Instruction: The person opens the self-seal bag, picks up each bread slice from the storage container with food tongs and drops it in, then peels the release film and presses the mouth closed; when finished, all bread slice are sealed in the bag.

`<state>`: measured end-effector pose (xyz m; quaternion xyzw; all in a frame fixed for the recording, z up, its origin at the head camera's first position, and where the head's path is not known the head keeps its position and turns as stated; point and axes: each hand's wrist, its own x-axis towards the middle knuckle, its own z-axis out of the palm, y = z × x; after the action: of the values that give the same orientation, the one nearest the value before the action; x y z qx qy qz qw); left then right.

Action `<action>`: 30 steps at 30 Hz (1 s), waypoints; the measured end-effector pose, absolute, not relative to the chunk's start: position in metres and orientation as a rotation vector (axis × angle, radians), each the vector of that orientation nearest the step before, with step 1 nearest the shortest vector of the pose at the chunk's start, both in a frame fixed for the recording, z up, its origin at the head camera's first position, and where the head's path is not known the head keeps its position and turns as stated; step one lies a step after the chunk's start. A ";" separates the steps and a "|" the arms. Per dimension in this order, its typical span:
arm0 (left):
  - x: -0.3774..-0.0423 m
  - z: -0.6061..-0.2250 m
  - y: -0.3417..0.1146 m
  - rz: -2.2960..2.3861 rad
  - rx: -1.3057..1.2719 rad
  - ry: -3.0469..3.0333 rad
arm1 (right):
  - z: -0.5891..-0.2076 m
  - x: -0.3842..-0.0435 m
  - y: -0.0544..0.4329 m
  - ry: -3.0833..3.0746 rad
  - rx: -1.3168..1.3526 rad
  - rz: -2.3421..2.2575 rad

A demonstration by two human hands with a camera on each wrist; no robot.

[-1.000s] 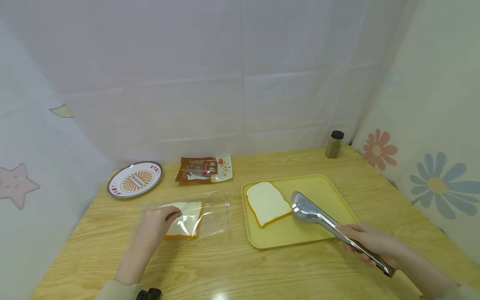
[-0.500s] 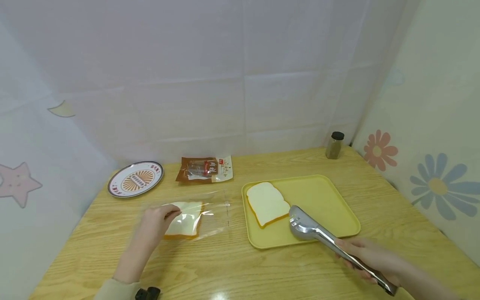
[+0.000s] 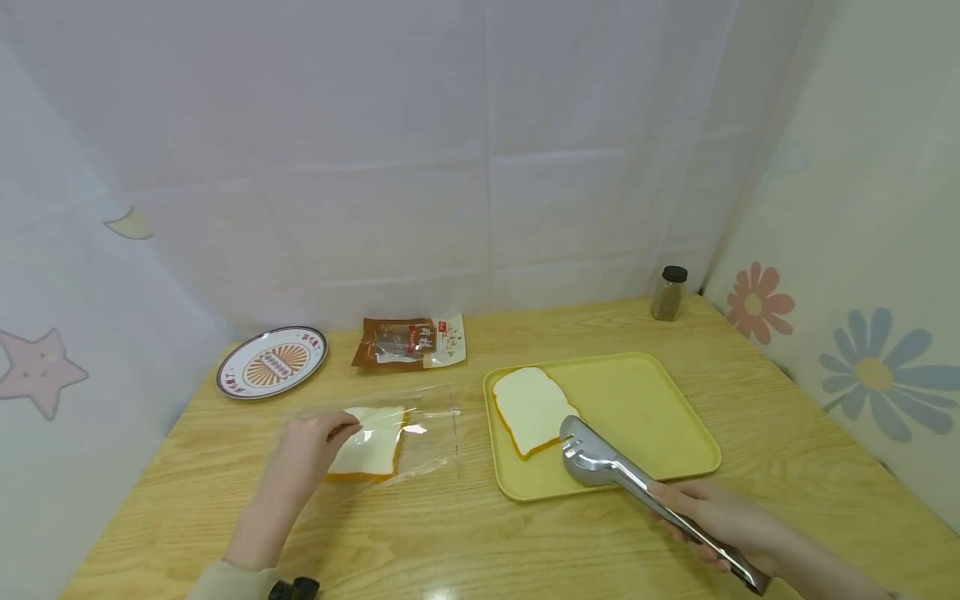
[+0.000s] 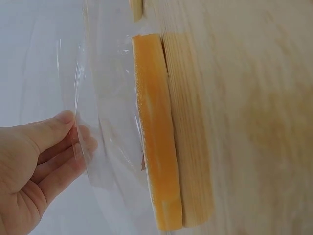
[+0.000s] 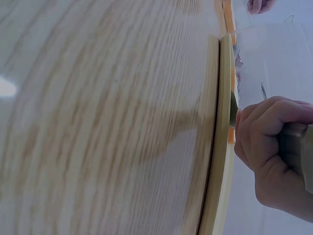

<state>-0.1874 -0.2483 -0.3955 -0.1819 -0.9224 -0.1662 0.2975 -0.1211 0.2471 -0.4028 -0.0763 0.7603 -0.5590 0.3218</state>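
- I steer the right grip (image 3: 720, 515), curled around steel tongs (image 3: 596, 462), their head at one corner of a bread slice (image 3: 531, 410) on the yellow tray (image 3: 645, 404) ahead.
- My left grip (image 3: 309, 446) pinches clear plastic (image 3: 433, 446) over a second slice (image 3: 371, 450).
- Beyond that grip: plate (image 3: 273, 364), brown packet (image 3: 405, 342).

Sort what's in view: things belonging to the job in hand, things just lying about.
Likely in the job:
Tongs, in the right hand
Clear film, pinched by the left hand
Bread slice under the film
Yellow tray
Bread slice on the tray

Seemingly just lying about:
Round plate
Brown packet
Black-lidded jar
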 end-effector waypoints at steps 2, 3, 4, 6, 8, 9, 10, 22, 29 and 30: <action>-0.187 -0.396 -0.248 -0.453 -0.482 -2.450 | -0.403 -0.121 0.244 2.005 -0.185 -1.466; -0.188 -0.396 -0.248 -0.457 -0.483 -2.451 | -0.403 -0.122 0.243 2.007 -0.179 -1.465; -0.188 -0.396 -0.249 -0.458 -0.481 -2.453 | -0.403 -0.123 0.242 2.007 -0.174 -1.467; -0.188 -0.396 -0.249 -0.459 -0.473 -2.457 | -0.404 -0.124 0.239 2.008 -0.165 -1.469; -0.188 -0.396 -0.249 -0.464 -0.467 -2.462 | -0.404 -0.125 0.237 2.009 -0.156 -1.470; -0.187 -0.396 -0.249 -0.462 -0.465 -2.463 | -0.405 -0.126 0.236 2.011 -0.153 -1.471; -0.187 -0.396 -0.248 -0.462 -0.463 -2.463 | -0.405 -0.126 0.235 2.015 -0.152 -1.472; -0.187 -0.394 -0.247 -0.471 -0.452 -2.482 | -0.409 -0.135 0.223 2.011 -0.192 -1.505; -0.186 -0.394 -0.248 -0.453 -0.449 -2.487 | -0.409 -0.144 0.211 1.983 -0.218 -1.525; -0.186 -0.394 -0.248 -0.458 -0.451 -2.484 | -0.409 -0.146 0.209 1.989 -0.211 -1.525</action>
<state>-0.1859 -0.2481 -0.3939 -0.1687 -0.9282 -0.1711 0.2841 -0.1455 0.2094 -0.4089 -0.0800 0.7523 -0.5768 0.3081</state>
